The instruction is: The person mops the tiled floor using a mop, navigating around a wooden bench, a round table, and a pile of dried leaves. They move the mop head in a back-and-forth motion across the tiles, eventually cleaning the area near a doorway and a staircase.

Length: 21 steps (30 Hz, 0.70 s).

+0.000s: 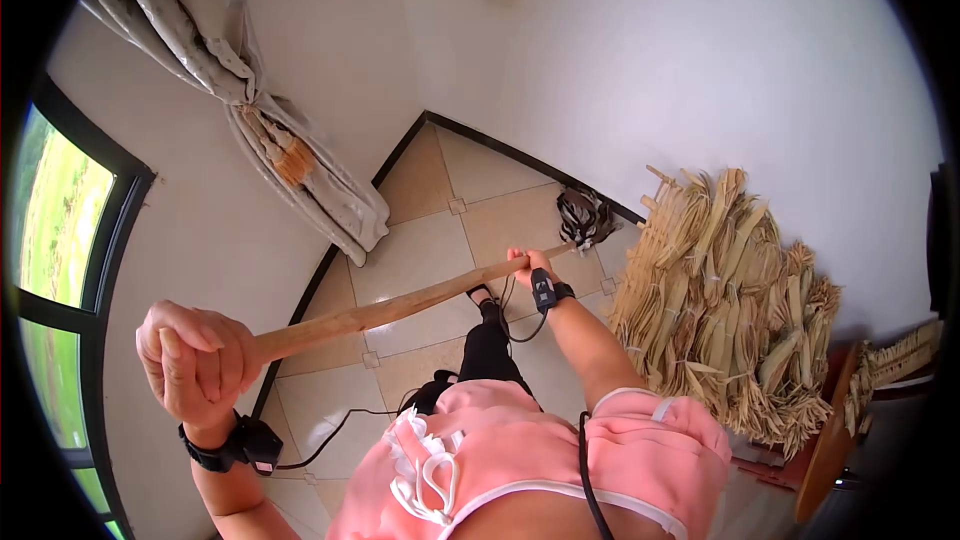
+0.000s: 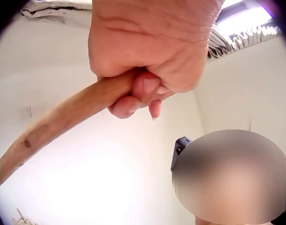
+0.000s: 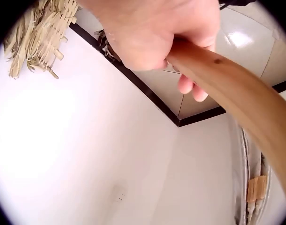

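Observation:
A mop with a long, slightly bent wooden handle (image 1: 380,313) slants across the head view. Its dark and white cloth-strip head (image 1: 585,220) lies on the floor close to the wall. My left hand (image 1: 197,360) grips the top end of the handle, fingers wrapped round it; the left wrist view shows the fingers (image 2: 145,89) curled under the wood. Lower down, nearer the mop head, my right hand (image 1: 530,266) holds the handle. In the right wrist view the handle (image 3: 236,86) runs out of that fist, with a dark knot near the grip.
Bundles of dry straw-coloured leaves (image 1: 725,310) lean along the right wall, beside a brown wooden board (image 1: 828,440). A tied-back curtain (image 1: 330,190) hangs at the left near a window (image 1: 65,180). Dark skirting (image 1: 400,147) edges the tiled floor (image 1: 420,250) at the corner.

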{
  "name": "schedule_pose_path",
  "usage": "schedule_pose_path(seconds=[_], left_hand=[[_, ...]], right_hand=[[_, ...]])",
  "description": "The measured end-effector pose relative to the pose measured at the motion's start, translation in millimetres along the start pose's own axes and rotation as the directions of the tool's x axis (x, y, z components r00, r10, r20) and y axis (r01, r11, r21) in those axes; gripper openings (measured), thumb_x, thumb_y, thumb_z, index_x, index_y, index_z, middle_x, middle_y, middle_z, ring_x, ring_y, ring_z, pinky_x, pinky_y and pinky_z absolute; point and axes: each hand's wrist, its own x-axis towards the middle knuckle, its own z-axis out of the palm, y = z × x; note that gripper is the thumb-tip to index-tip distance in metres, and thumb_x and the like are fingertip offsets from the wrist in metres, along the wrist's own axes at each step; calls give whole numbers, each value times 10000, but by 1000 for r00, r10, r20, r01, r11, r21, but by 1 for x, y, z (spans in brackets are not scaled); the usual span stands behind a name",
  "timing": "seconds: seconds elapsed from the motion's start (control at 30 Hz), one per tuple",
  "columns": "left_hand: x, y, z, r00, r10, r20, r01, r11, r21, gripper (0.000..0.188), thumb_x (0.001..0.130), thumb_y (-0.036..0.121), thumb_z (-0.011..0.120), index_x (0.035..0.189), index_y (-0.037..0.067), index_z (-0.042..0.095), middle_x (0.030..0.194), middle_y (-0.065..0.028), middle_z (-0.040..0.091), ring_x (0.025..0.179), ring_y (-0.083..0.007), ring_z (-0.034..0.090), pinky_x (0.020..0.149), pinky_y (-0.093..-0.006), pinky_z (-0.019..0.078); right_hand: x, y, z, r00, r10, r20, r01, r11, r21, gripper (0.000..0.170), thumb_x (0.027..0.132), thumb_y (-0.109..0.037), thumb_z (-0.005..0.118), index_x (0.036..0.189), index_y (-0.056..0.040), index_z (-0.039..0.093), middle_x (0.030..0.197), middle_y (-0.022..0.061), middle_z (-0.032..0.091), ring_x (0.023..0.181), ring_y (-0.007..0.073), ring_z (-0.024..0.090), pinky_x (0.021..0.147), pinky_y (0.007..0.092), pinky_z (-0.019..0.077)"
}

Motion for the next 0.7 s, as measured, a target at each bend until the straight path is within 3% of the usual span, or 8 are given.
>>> schedule_pose_path(seconds=[0.07, 0.37, 0.47, 0.53, 0.57, 0.6, 0.67, 0.7], left_hand=[[12, -7, -21, 998, -4, -57, 4, 1000, 11, 228, 921, 150, 321, 781, 10, 432, 387, 40, 308, 292, -57, 252, 301, -204, 273], [35, -20, -67, 906, 72, -417, 17, 979, 205, 208, 923, 129, 309, 773, 31, 413, 381, 50, 288, 277, -49, 222, 296, -193, 230], [29, -17, -59, 719, 215, -661, -1, 951, 309, 198, 914, 116, 339, 733, 59, 394, 367, 45, 274, 267, -46, 228, 298, -190, 236], [21, -10, -51, 761, 230, -607, 22, 925, 378, 211, 912, 126, 343, 710, 75, 377, 373, 42, 304, 269, -43, 264, 308, -176, 261], [33, -8, -41, 854, 162, -495, 9, 946, 324, 195, 930, 133, 287, 773, 56, 375, 439, 22, 287, 322, -65, 223, 377, -202, 248], [47, -6, -26, 857, 143, -495, 32, 944, 329, 174, 891, 154, 363, 820, 41, 475, 430, 21, 292, 372, -77, 259, 397, -231, 239], [55, -8, -6, 752, 281, -597, -41, 923, 383, 244, 865, 116, 393, 624, 93, 415, 420, 30, 302, 357, -70, 255, 388, -227, 225], [56, -2, -4, 771, 288, -568, -57, 920, 388, 280, 850, 99, 403, 572, 111, 369, 419, 33, 305, 348, -68, 251, 381, -229, 219]], right_hand=[[34, -3, 10, 998, 37, 57, -28, 990, -140, 121, 769, 55, 421, 870, 16, 368, 822, 110, 451, 635, 183, 488, 741, 337, 492], [84, 26, 182, 973, 181, 141, -119, 924, -363, 69, 767, 32, 438, 722, -6, 402, 648, 100, 450, 610, 195, 469, 724, 375, 473], [98, 61, 222, 956, 293, 30, -244, 843, -479, 55, 776, 18, 443, 742, -2, 405, 658, 101, 449, 618, 196, 468, 723, 377, 474], [110, 87, 241, 937, 348, 17, -290, 806, -515, 52, 801, -17, 448, 783, 3, 403, 669, 104, 453, 627, 200, 468, 722, 380, 475], [117, 99, 250, 927, 374, 15, -307, 785, -538, 69, 822, -44, 448, 798, 5, 406, 682, 110, 464, 643, 205, 477, 721, 383, 477], [116, 110, 263, 903, 425, 66, -314, 757, -573, 91, 831, -60, 453, 779, 4, 413, 690, 104, 472, 652, 207, 482, 732, 377, 476], [112, 132, 290, 848, 510, 146, -326, 717, -616, 103, 831, -74, 465, 769, -3, 426, 694, 94, 475, 666, 210, 491, 744, 371, 476], [112, 143, 303, 802, 566, 189, -317, 673, -668, 106, 829, -81, 472, 769, -4, 432, 704, 95, 484, 676, 210, 499, 748, 369, 476]])
